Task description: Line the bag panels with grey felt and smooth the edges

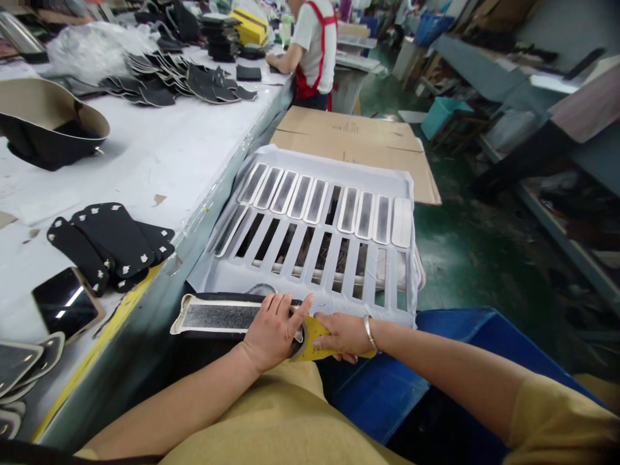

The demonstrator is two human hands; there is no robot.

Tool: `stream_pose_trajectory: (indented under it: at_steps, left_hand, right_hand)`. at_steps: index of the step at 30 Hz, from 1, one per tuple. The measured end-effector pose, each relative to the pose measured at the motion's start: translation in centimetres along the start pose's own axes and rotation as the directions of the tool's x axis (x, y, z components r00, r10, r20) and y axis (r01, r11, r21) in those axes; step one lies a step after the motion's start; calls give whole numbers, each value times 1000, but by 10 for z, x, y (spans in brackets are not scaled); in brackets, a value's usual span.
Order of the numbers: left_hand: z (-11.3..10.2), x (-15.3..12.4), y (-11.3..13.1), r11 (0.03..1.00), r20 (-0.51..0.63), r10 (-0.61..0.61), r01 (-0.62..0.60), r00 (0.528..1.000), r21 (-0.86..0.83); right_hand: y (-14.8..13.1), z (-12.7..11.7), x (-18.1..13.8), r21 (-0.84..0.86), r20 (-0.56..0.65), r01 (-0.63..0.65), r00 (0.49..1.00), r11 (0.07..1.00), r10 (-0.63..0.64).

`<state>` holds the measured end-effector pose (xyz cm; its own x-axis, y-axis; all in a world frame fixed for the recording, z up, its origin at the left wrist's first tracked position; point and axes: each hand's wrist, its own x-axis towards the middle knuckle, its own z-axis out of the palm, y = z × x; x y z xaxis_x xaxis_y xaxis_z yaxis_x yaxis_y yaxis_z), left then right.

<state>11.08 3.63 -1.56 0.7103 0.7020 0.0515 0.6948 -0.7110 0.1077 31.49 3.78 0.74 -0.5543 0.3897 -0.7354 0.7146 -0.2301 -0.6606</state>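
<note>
Nearest the head camera is the person's lap in mustard-yellow cloth, with both bare forearms reaching forward over it. The left hand [272,330] lies flat, fingers spread and pressed down on a long flat strip piece with a pale border and a grey textured middle [217,316], which rests along the near edge of a white plastic slotted tray [310,290]. The right hand [345,334], a thin bracelet at its wrist, is closed around a yellow flat tool or pad [314,332] that sits just under the left fingertips; what exactly the yellow thing is cannot be told, since the hands cover most of it. The two hands touch at the strip's right end.

In the tray's far row lie several more pale strips with grey centres [317,200], side by side; the near row shows mostly open slots. Behind the tray sits flattened brown cardboard [349,139], and under the right forearm a blue plastic bin [436,361].

Left of the tray runs a white worktable [184,148]. Near its front edge lies a stack of black cut pieces with pale notched edges [111,242], and a glossy black piece [68,302] beside them. At the far end another person in a red apron [314,51] stands by heaps of dark cut parts [179,81].
</note>
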Motion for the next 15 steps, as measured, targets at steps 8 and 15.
stream_pose_trajectory:
  at_steps: [8,15]
  left_hand:
    - [1,-7,3,1000,-30,4,-3,1000,17]
    - [3,-8,5,999,-50,26,-23,998,48]
  right_hand:
    - [4,14,1,140,-34,15,999,990,-11]
    - [8,19,2,177,-39,39,999,983,-32]
